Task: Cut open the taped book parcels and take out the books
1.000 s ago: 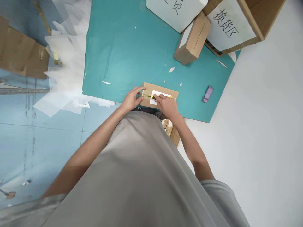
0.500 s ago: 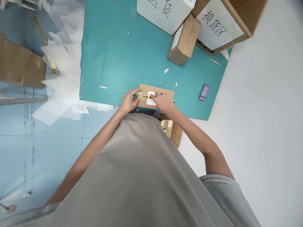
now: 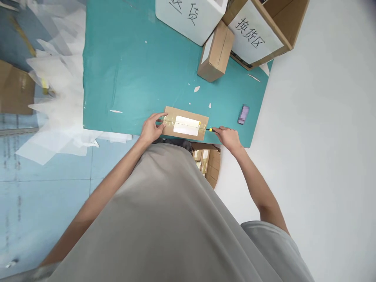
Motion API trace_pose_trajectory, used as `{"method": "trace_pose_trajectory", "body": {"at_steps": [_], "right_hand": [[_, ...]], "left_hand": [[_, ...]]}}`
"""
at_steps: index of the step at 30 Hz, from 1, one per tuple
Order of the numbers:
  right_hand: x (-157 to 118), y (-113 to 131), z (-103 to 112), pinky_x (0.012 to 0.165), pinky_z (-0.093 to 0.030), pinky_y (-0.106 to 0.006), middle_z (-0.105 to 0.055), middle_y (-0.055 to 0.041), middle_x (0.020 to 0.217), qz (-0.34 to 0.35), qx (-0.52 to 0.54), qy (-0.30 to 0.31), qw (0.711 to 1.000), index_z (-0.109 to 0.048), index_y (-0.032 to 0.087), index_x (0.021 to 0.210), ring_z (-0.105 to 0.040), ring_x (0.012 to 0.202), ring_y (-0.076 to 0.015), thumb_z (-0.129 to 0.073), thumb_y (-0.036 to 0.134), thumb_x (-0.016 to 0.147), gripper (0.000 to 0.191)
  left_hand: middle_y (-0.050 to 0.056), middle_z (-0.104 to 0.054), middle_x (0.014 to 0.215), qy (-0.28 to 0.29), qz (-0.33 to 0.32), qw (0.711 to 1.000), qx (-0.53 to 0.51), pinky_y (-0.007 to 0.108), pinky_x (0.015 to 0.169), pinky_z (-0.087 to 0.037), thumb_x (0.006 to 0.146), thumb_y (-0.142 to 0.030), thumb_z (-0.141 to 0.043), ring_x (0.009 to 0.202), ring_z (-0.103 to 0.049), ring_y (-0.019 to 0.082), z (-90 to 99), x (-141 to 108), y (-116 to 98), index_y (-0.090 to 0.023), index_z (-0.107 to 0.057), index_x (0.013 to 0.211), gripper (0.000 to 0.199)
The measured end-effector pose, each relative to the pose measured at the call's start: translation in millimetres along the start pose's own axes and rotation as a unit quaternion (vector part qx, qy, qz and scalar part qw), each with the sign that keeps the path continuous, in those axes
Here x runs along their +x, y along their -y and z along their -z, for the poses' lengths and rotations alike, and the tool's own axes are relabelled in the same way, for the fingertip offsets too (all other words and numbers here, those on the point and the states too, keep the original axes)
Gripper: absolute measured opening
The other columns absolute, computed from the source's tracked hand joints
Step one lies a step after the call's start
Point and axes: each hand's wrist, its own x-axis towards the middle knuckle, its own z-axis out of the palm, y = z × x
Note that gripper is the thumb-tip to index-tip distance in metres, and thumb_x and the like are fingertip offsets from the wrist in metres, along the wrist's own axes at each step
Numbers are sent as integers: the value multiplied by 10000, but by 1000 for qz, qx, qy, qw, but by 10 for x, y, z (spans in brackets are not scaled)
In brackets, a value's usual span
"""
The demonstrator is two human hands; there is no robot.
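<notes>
Carton (image 3: 186, 123) lying lengthwise, my left hand (image 3: 150, 128) half-curled, holding one end
Right hand (image 3: 230, 138) gripping cutter (image 3: 210, 129) at other end

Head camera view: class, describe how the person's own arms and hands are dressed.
The left hand and right hand are bare: no gloves, watch or bracelet shows. The left sleeve and right sleeve are short, plain grey, matching the loose top.

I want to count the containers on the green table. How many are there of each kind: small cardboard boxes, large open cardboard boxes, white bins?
Small cardboard boxes: 2 (one by the left hand, its box; another)
Large open cardboard box: 1
White bin: 1
Total: 4
</notes>
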Motion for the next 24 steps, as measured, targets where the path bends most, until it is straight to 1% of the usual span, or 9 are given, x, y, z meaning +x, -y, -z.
{"method": "trace_pose_trajectory", "body": {"at_steps": [2,5,9,11,14,17,19,21,24], "right_hand": [[2,-70,-110,772,-496,-335,-758,-91,1286,13,82,-32,996,-650,334,1532,-729,1088,-285,-427,385,1152,443],[18,-113,-262,806,-509,-342,-775,-77,1259,42,198,-85,976,-697,284,1495,-735,1079,-288,-474,375,1137,431],[12,29,-412,833,-524,-351,-794,-99,1159,80,315,-150,934,-751,220,1432,-745,964,-270,-504,405,1132,430],[6,203,-447,866,-540,-345,-800,-109,1174,111,370,-172,906,-751,212,1433,-747,972,-261,-519,422,1130,435],[50,563,-433,948,-561,-345,-795,-102,1268,145,433,-199,867,-735,237,1448,-751,1074,-258,-545,409,1122,416],[183,975,-317,1020,-558,-344,-774,-71,1351,151,456,-225,848,-722,277,1459,-736,1187,-246,-551,358,1113,395],[304,1244,-181,1056,-543,-332,-762,-52,1379,155,459,-234,843,-709,306,1474,-719,1231,-232,-542,325,1111,401],[426,1486,-30,1073,-529,-319,-761,-45,1368,164,462,-242,837,-697,321,1489,-706,1247,-222,-530,309,1112,413],[561,1743,122,1062,-528,-313,-767,-56,1321,177,496,-277,804,-718,303,1458,-708,1216,-220,-533,347,1111,395]], "left_hand": [[113,-682,1459,-10,21,999,-27,302,773,-610,861,-262,-684,1033,-729,238,40,14,40,-233,-744,1389,532],[114,-710,1432,-21,62,996,-65,312,803,-615,828,-264,-712,1058,-732,254,111,51,119,-216,-760,1374,551],[89,-765,1354,-51,107,988,-103,405,1012,-610,786,-228,-732,1138,-733,280,209,94,219,-216,-780,1343,559],[91,-768,1363,-81,119,981,-128,444,1103,-580,792,-220,-722,1204,-726,292,266,101,271,-203,-785,1327,538],[114,-754,1403,-138,118,971,-156,455,1204,-518,823,-213,-697,1319,-692,297,360,117,372,-176,-792,1289,477],[127,-739,1433,-179,128,962,-160,456,1252,-477,858,-226,-691,1384,-663,292,456,177,505,-169,-787,1276,432],[126,-735,1441,-198,148,957,-153,454,1248,-485,874,-230,-686,1385,-665,285,514,244,599,-168,-776,1284,424],[124,-745,1422,-218,179,948,-148,440,1203,-531,883,-215,-664,1336,-697,272,568,316,689,-165,-767,1293,426],[130,-781,1335,-236,231,933,-145,416,1086,-609,885,-187,-634,1166,-765,247,634,385,801,-160,-755,1305,438]]}}
